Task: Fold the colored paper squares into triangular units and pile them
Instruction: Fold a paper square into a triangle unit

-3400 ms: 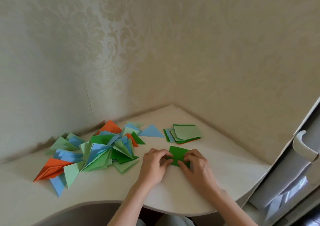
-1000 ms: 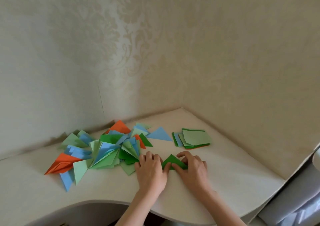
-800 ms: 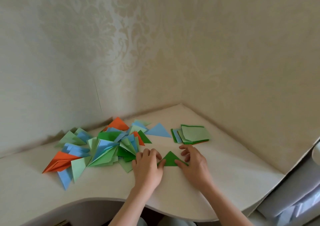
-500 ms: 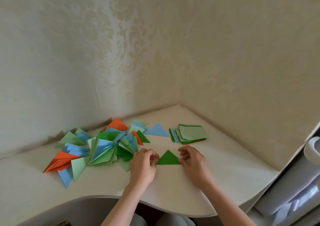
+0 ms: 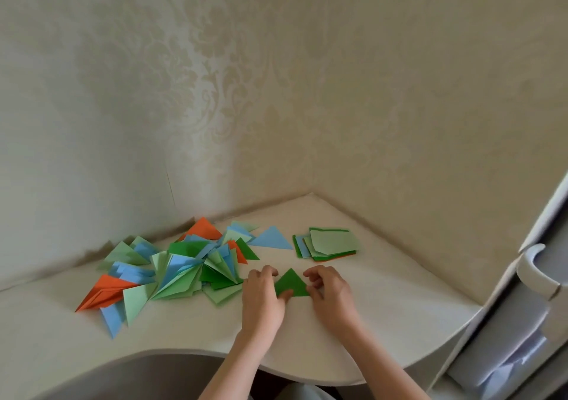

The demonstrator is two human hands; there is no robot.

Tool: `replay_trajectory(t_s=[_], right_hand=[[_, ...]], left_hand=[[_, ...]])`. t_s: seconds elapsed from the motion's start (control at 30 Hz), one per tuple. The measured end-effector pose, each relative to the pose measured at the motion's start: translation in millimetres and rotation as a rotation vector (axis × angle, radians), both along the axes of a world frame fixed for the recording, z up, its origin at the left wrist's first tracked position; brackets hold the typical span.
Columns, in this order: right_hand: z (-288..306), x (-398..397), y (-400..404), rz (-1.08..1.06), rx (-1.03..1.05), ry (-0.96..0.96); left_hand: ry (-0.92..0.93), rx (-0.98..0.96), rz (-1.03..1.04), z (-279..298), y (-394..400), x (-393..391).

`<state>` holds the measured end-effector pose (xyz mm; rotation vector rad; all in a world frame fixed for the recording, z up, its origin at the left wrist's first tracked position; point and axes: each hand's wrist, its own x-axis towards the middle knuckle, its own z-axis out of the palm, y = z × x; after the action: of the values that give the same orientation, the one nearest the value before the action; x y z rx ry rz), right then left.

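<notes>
A dark green paper folded into a triangle (image 5: 291, 283) lies flat on the white desk (image 5: 384, 301). My left hand (image 5: 261, 298) pinches its left corner, thumb on top of the paper. My right hand (image 5: 330, 292) holds its right corner with curled fingers. To the left spreads a loose pile of folded triangles (image 5: 172, 267) in orange, blue, light green and dark green. Behind the hands sits a small stack of unfolded paper squares (image 5: 329, 244), light green on top.
A single blue triangle (image 5: 272, 238) lies between pile and stack. Patterned walls meet in a corner behind the desk. The desk's curved front edge (image 5: 184, 353) runs below my wrists. A white cabinet with a handle (image 5: 534, 269) stands at the right.
The green paper went from a half-folded rectangle to a flat triangle. My hands moved from pressing its creases to gripping its two lower corners.
</notes>
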<state>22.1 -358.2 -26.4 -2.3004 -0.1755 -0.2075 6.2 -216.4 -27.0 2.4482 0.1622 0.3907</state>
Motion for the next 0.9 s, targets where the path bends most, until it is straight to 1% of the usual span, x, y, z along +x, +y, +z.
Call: replay_trajectory(t_s=[0.1, 0.27, 0.33, 0.43, 0.5, 0.6, 0.67, 0.8, 0.9], right_hand=[[-2.9, 1.1, -0.6, -0.003, 0.014, -0.012], [-2.4, 11.3, -5.2, -0.015, 0.091, -0.010], [1.6, 20.7, -12.9, -0.071, 0.093, -0.121], [7.8, 38.9, -25.6, -0.163, -0.061, -0.274], [10.6, 52.4, -30.7, -0.170, -0.187, -0.288], [6.8, 70.0, -34.5, -0.089, -0.341, -0.250], [1.8, 74.7, -34.8, -0.063, -0.348, -0.219], [-8.0, 75.4, -33.5, -0.064, -0.322, -0.318], [-6.8, 74.7, -33.4, -0.108, -0.322, -0.306]], left_hand=[[-0.006, -0.038, -0.018, 0.6, 0.7, 1.5], [-0.154, 0.007, -0.065, -6.5, 5.2, 3.7], [-0.171, -0.020, -0.099, -4.9, 11.2, 15.3], [-0.201, -0.075, -0.094, 1.4, 24.7, 41.2], [-0.228, -0.103, -0.062, 5.6, 33.8, 60.8], [-0.220, -0.098, -0.041, 9.3, 42.8, 86.4], [-0.195, -0.082, -0.054, 7.7, 44.9, 98.7], [-0.153, -0.013, -0.024, -0.7, 43.8, 110.8], [-0.159, 0.088, 0.009, -4.8, 41.2, 111.1]])
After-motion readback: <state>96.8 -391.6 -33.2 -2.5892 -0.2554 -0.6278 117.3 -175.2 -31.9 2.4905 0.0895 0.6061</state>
